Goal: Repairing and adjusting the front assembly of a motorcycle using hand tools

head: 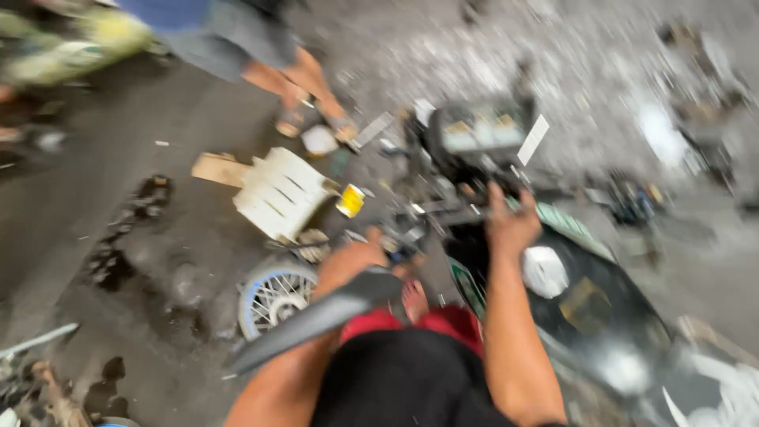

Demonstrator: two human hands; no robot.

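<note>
The whole view is motion-blurred. I lean over a black motorcycle (589, 304) with a shiny tank. My right hand (510, 225) is closed around the right side of the handlebar, just below the instrument panel (474, 130). My left hand (352, 259) is curled around the dark left end of the handlebar (402, 241). A long black panel (316, 320) lies across my left forearm. The spoked front wheel (273, 296) is turned to the left below that hand. My bare foot (413, 300) shows between my arms.
An overturned white plastic stool (281, 194) and a yellow can (350, 200) lie on the dark stained ground ahead. Another person's sandalled feet (312, 115) stand beyond them. Scattered parts and rubble (632, 202) lie to the right, metal scrap (35, 379) at lower left.
</note>
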